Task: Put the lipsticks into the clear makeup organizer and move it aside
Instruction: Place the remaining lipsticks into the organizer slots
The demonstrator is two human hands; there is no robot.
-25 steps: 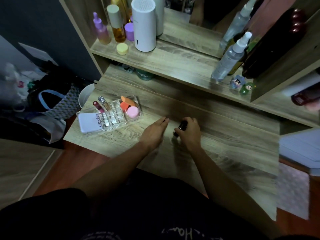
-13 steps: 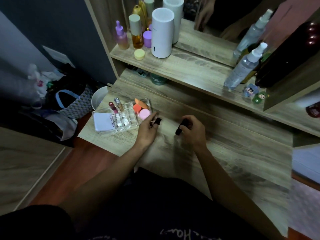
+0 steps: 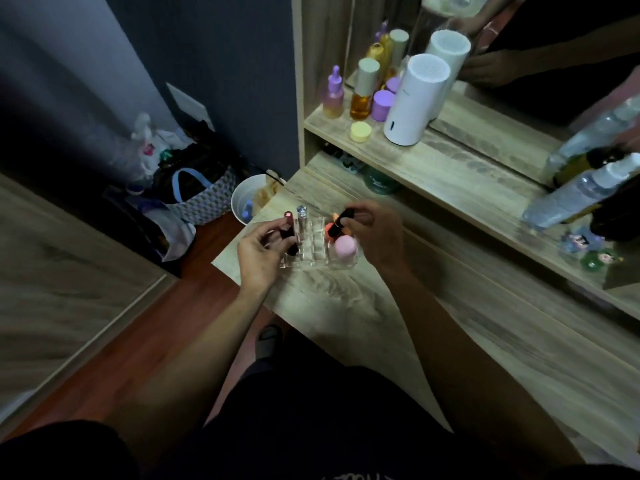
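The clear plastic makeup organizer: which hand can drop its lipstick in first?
Probably the left hand: its dark lipstick sits low among the clear plastic makeup organizer's slots, while the right hand holds its black lipstick higher.

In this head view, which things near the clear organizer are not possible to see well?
- Head view: the left hand covers the clear plastic organizer's left part.
- Dark lipstick tube in the left hand: its lower end is hidden, so whether it sits in a slot is unclear.
- Black lipstick tube in the right hand: blurred, dim.

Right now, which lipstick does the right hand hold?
The black lipstick tilted over the pink sponge, in the right hand; the left hand's stands left.
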